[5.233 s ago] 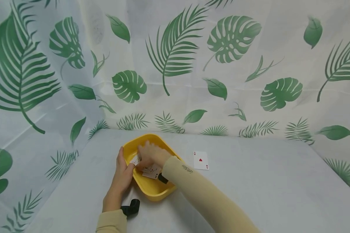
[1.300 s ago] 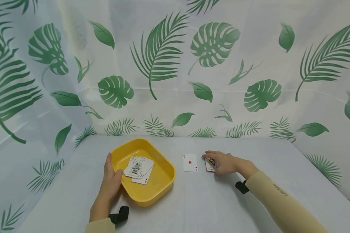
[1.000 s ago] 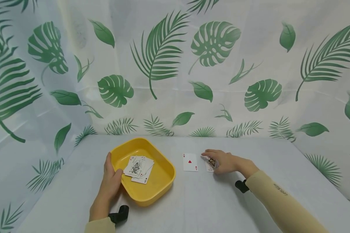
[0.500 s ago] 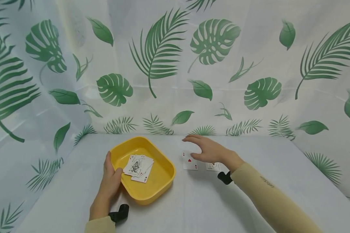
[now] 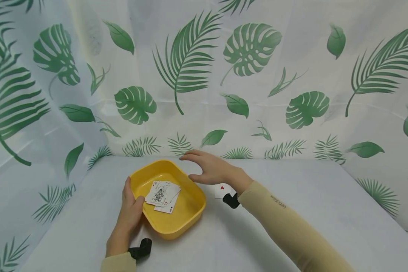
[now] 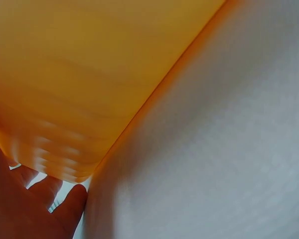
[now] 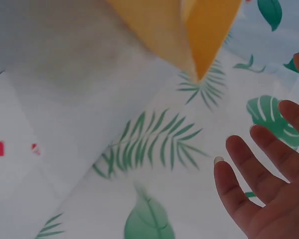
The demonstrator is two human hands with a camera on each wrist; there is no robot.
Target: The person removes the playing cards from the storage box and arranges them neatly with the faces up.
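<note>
A yellow plastic tub (image 5: 190, 190) stands on the white table with a small overlapping pile of playing cards (image 5: 161, 194) inside, a joker-like figure on top. My left hand (image 5: 129, 209) holds its left side, thumb at the rim and fingers along the outer wall; in the left wrist view the fingers (image 6: 70, 206) lie by the tub's wall. My right hand (image 5: 209, 168), holding nothing, hovers over the tub's right edge with fingers spread, as the right wrist view shows too. Beneath that wrist lies the ace of hearts (image 5: 221, 189), partly covered. The second card laid to its right is hidden by the forearm.
White cloth with green leaf prints (image 5: 190, 64) hangs behind and at both sides of the table (image 5: 309, 196). A black wrist camera (image 5: 143, 248) sits on the left wrist, another (image 5: 231, 200) on the right.
Earlier my right hand reached into the tub, then rested on a picture card right of the ace. It has let that card go and moved left to the tub. The left hand keeps its hold.
</note>
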